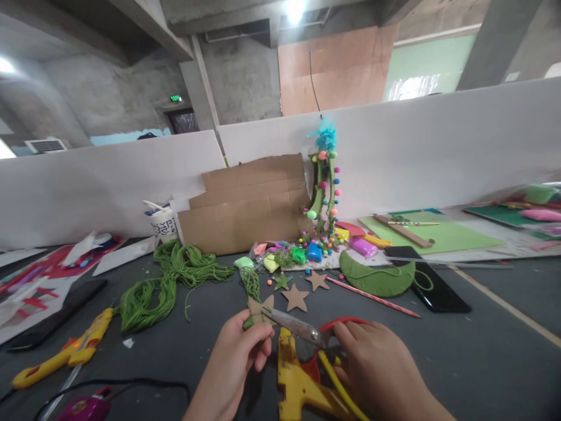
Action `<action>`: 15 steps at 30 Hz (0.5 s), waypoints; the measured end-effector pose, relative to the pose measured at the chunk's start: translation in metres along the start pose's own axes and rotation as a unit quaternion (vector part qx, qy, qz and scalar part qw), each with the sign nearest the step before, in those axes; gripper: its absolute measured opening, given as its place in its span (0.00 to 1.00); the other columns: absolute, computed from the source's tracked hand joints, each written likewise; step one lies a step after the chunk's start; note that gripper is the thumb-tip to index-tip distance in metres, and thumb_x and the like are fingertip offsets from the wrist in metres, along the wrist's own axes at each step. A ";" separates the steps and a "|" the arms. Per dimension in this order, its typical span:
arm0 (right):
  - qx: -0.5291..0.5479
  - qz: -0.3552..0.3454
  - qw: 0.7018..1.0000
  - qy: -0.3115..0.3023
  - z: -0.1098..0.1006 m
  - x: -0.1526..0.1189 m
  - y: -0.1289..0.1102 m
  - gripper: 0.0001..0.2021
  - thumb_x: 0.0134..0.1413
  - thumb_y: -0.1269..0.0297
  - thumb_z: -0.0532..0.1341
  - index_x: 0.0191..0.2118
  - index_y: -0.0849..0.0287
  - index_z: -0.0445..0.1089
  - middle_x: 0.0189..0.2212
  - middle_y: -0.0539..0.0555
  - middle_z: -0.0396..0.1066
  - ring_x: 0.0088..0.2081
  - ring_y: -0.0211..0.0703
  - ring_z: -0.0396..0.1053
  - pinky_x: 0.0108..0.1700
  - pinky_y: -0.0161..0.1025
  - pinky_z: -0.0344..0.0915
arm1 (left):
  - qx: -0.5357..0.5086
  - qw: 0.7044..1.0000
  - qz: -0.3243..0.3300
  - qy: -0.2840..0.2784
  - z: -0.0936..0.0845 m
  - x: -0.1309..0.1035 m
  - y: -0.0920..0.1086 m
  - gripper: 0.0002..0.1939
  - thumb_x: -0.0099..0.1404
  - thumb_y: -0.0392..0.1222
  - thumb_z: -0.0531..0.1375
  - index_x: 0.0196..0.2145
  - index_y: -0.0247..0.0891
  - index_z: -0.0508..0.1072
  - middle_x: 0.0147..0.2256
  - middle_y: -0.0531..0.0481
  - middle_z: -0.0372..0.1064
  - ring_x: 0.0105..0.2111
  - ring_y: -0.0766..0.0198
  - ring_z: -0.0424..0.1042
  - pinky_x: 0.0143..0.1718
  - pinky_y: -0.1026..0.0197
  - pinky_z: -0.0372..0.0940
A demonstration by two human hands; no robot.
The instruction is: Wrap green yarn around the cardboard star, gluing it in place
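My left hand (239,356) pinches a small cardboard star (258,311) near the middle of the table. Green yarn (250,285) runs behind the star. My right hand (372,356) is closed round the red handles of the scissors (302,328), whose blade tips lie at the star's right side. Under the scissors sits a yellow tool (291,380) with a yellow cord. Beyond my hands lie two bare cardboard stars (296,297) and a small green star (281,281).
A green yarn bundle (151,298) and yellow glue gun (65,356) lie left. At right are a green wrapped crescent (379,278), a black phone (442,292) and a striped pencil (377,298). Cardboard (245,213) and a pompom-covered decoration (326,187) stand behind.
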State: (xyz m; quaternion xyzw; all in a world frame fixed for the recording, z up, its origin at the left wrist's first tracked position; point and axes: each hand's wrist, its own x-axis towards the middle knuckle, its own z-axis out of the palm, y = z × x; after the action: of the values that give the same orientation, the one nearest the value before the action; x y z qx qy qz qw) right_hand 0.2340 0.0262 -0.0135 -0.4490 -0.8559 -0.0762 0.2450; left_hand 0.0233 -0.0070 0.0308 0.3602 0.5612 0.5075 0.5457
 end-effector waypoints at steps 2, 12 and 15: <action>0.000 -0.005 1.000 0.003 0.003 -0.001 0.000 0.09 0.32 0.72 0.58 0.26 0.56 0.69 0.19 0.50 0.72 0.22 0.48 0.70 0.27 0.39 0.52 | 0.002 1.000 -0.003 0.000 0.000 0.001 0.000 0.07 0.58 0.36 0.58 0.22 0.35 0.66 0.17 0.56 0.61 0.16 0.73 0.54 0.16 0.70 0.49; 0.057 0.166 0.978 -0.112 -0.010 0.010 0.014 0.15 0.55 0.53 0.55 0.23 0.55 0.66 0.18 0.52 0.72 0.21 0.46 0.69 0.22 0.35 0.49 | -0.003 1.000 -0.029 -0.009 0.007 -0.002 0.002 0.01 0.53 0.34 0.59 0.26 0.33 0.71 0.16 0.55 0.61 0.15 0.73 0.54 0.14 0.71 0.46; 0.131 0.183 0.968 -0.110 -0.014 0.012 0.025 0.14 0.54 0.50 0.56 0.29 0.55 0.68 0.23 0.53 0.73 0.25 0.47 0.70 0.25 0.35 0.56 | -0.020 0.999 -0.026 0.004 0.005 0.000 0.001 0.03 0.53 0.36 0.62 0.26 0.34 0.70 0.18 0.55 0.63 0.16 0.72 0.56 0.14 0.71 0.49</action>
State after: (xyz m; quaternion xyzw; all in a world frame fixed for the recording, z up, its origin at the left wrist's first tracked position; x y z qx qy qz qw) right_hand 0.2533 0.0443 0.0022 -0.5677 -0.7834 0.1320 0.2161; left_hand 0.0278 -0.0056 0.0326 0.3329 0.5622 0.5053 0.5637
